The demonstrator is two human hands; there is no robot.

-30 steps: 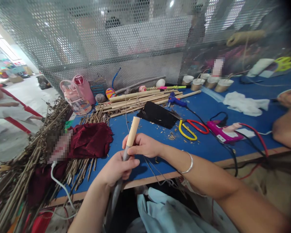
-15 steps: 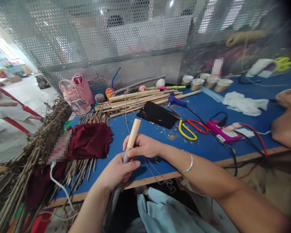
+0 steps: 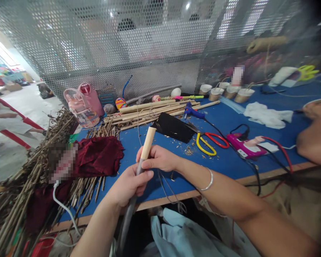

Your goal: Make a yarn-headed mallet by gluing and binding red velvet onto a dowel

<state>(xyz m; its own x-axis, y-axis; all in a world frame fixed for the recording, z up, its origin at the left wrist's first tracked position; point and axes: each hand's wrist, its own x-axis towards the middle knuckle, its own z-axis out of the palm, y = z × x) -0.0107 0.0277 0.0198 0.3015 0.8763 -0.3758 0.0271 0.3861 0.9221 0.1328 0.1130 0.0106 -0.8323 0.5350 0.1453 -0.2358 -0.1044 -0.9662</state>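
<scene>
Both of my hands grip a wooden stick [image 3: 149, 141] with a bare, pale upper end and a grey covering on its lower part. My left hand [image 3: 132, 185] wraps round the grey part, which runs down past the table edge toward my lap. Just above it, my right hand [image 3: 157, 159] closes on the stick where wood and grey meet. Thin grey string [image 3: 166, 185] hangs below my right hand. Scissors [image 3: 207, 144] with one yellow and one red handle lie to the right, beside a black cloth [image 3: 173, 127].
Wooden sticks [image 3: 147, 110] lie behind, near a blue glue gun [image 3: 194, 111]. Dark red cloth [image 3: 100, 157] and dry stalks [image 3: 53, 142] fill the left. A pink power strip [image 3: 243, 146] with cables is at right, near another person's arm [image 3: 314, 139]. Perforated metal [image 3: 160, 46] borders the back.
The stick has risen slightly in my hands, with more of its grey lower part visible below my left hand. Both hands keep their hold. The view has shifted a little.
</scene>
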